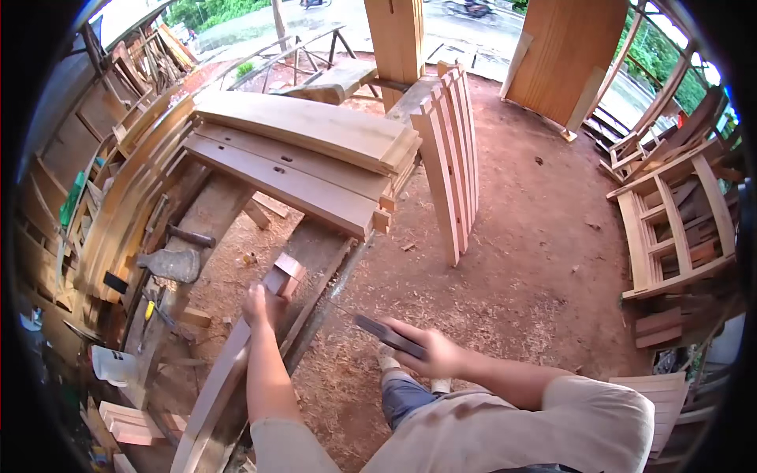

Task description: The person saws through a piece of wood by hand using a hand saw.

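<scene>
A long squared wooden beam (229, 363) runs from the lower edge up to the bench, its pale cut end (289, 266) pointing away from me. My left hand (264, 304) is closed around the beam just short of that end. To the right, my right hand (430, 349) grips a dark, bar-shaped tool (390, 337). It looks like a handsaw seen edge-on, with a faint thin line running from it toward the beam's end. Motion blurs the right hand slightly.
Shaped boards (300, 130) with slots are stacked ahead. Notched slats (449, 158) lean beside them. A mallet-like tool (172, 264), a yellow-handled tool (149, 310) and a white bucket (113, 365) are at left. Wooden frames (674, 221) stand at right; shavings cover the dirt floor (536, 315).
</scene>
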`<state>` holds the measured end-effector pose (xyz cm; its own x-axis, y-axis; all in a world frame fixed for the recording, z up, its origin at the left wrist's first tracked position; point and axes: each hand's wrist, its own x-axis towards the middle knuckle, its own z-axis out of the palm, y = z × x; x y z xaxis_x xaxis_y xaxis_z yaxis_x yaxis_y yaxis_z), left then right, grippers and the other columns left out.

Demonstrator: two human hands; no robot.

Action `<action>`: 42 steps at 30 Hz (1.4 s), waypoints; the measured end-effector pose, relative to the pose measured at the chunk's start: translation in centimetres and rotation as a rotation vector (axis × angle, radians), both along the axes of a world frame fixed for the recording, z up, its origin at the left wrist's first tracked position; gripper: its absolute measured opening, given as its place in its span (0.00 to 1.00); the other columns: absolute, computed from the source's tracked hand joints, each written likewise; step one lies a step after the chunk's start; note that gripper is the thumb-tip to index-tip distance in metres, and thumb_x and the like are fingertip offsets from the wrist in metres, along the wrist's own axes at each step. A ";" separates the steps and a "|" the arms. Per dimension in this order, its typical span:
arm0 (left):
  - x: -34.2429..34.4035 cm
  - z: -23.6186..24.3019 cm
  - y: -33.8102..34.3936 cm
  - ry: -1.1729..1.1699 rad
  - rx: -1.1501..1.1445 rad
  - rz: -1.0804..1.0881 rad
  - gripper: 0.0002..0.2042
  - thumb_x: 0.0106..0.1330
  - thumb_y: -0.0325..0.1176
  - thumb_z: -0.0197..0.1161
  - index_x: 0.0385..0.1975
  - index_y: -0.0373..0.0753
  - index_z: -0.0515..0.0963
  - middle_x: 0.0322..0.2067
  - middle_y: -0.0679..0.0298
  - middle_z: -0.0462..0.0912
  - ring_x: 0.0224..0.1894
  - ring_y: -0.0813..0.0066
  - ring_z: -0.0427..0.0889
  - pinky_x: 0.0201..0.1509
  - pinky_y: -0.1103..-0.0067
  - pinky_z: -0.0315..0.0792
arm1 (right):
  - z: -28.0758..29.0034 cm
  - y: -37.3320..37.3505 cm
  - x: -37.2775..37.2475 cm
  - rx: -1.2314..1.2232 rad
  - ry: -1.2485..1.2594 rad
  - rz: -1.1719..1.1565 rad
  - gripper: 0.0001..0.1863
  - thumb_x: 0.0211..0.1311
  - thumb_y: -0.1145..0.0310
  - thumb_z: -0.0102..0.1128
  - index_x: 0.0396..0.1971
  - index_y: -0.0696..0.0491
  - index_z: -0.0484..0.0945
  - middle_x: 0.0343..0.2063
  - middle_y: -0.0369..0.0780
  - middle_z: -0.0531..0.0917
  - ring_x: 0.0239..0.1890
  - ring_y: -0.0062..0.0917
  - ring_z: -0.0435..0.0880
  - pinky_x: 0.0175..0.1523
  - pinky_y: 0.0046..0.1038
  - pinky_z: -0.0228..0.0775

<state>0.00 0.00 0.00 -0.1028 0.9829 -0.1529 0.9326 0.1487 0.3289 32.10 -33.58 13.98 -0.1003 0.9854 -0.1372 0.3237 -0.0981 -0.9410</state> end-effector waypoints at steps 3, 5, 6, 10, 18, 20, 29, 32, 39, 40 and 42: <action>4.2 -2.8 -4.4 0.249 0.163 -0.217 0.18 0.77 0.44 0.48 0.43 0.41 0.85 0.41 0.49 0.89 0.43 0.45 0.89 0.49 0.56 0.83 | 4.2 -12.3 5.5 -0.200 -0.063 -0.051 0.36 0.69 0.70 0.65 0.75 0.52 0.63 0.47 0.46 0.89 0.48 0.31 0.90 0.55 0.33 0.80; 2.4 0.1 -3.3 0.280 0.216 -0.229 0.20 0.79 0.40 0.44 0.38 0.39 0.85 0.41 0.49 0.89 0.42 0.45 0.89 0.48 0.56 0.83 | 5.1 -12.4 5.2 -0.219 -0.077 -0.027 0.37 0.68 0.70 0.67 0.75 0.54 0.64 0.47 0.45 0.89 0.49 0.26 0.90 0.54 0.32 0.80; 1.5 1.6 -2.9 0.265 0.233 -0.199 0.17 0.73 0.44 0.56 0.38 0.37 0.86 0.42 0.49 0.89 0.45 0.46 0.89 0.51 0.57 0.83 | 4.4 -10.4 4.4 -0.186 -0.071 0.000 0.36 0.68 0.70 0.66 0.75 0.55 0.64 0.47 0.46 0.89 0.48 0.27 0.90 0.55 0.31 0.80; 7.1 8.3 -6.7 0.232 0.150 -0.204 0.23 0.50 0.49 0.76 0.41 0.39 0.88 0.44 0.50 0.89 0.49 0.48 0.88 0.56 0.62 0.82 | -1.9 3.5 0.5 0.162 -0.050 -0.035 0.35 0.67 0.67 0.65 0.72 0.56 0.66 0.48 0.54 0.86 0.51 0.42 0.89 0.56 0.38 0.79; 6.0 6.1 -5.9 0.122 0.164 -0.171 0.25 0.49 0.53 0.77 0.39 0.40 0.87 0.45 0.53 0.88 0.48 0.49 0.88 0.54 0.60 0.82 | -3.7 9.6 -2.9 0.198 -0.044 -0.029 0.36 0.68 0.61 0.64 0.74 0.52 0.64 0.47 0.58 0.85 0.49 0.52 0.87 0.55 0.43 0.79; 3.9 3.7 -5.3 0.206 0.226 -0.203 0.22 0.52 0.52 0.75 0.38 0.41 0.87 0.45 0.54 0.88 0.48 0.48 0.88 0.52 0.59 0.82 | -2.3 3.5 -0.6 0.059 0.018 -0.006 0.38 0.69 0.64 0.64 0.76 0.50 0.60 0.47 0.53 0.87 0.47 0.41 0.90 0.54 0.39 0.80; 6.2 8.0 -6.3 0.229 0.150 -0.197 0.21 0.53 0.50 0.74 0.40 0.41 0.87 0.44 0.52 0.89 0.48 0.50 0.88 0.54 0.61 0.82 | 2.1 -5.3 4.0 0.025 -0.114 0.011 0.34 0.68 0.69 0.64 0.73 0.57 0.65 0.46 0.51 0.88 0.49 0.35 0.90 0.55 0.33 0.79; 7.1 7.8 -6.7 0.155 0.173 -0.174 0.23 0.49 0.50 0.76 0.40 0.41 0.87 0.46 0.54 0.89 0.49 0.51 0.88 0.56 0.63 0.82 | -2.7 8.1 -1.2 0.163 -0.020 -0.043 0.35 0.67 0.66 0.65 0.72 0.58 0.66 0.47 0.57 0.86 0.50 0.46 0.89 0.56 0.38 0.78; 6.6 6.5 -6.1 0.119 0.159 -0.216 0.21 0.53 0.49 0.74 0.42 0.40 0.86 0.46 0.54 0.89 0.49 0.51 0.88 0.56 0.63 0.82 | -2.3 8.0 -2.1 0.162 -0.070 -0.071 0.37 0.68 0.65 0.65 0.74 0.54 0.63 0.54 0.59 0.83 0.58 0.47 0.85 0.62 0.37 0.76; 6.4 6.4 -6.3 0.207 0.245 -0.278 0.19 0.59 0.49 0.70 0.41 0.40 0.86 0.43 0.53 0.89 0.47 0.50 0.89 0.54 0.61 0.83 | -1.3 4.9 -0.7 0.124 -0.059 -0.047 0.38 0.69 0.66 0.65 0.75 0.55 0.61 0.55 0.56 0.84 0.59 0.41 0.86 0.63 0.36 0.75; 3.0 2.5 -4.3 0.189 0.255 -0.172 0.16 0.65 0.47 0.64 0.40 0.40 0.86 0.41 0.52 0.89 0.44 0.49 0.89 0.51 0.60 0.83 | -0.1 -2.1 1.3 0.033 -0.078 -0.020 0.35 0.69 0.68 0.67 0.73 0.56 0.65 0.53 0.48 0.85 0.55 0.29 0.86 0.61 0.31 0.75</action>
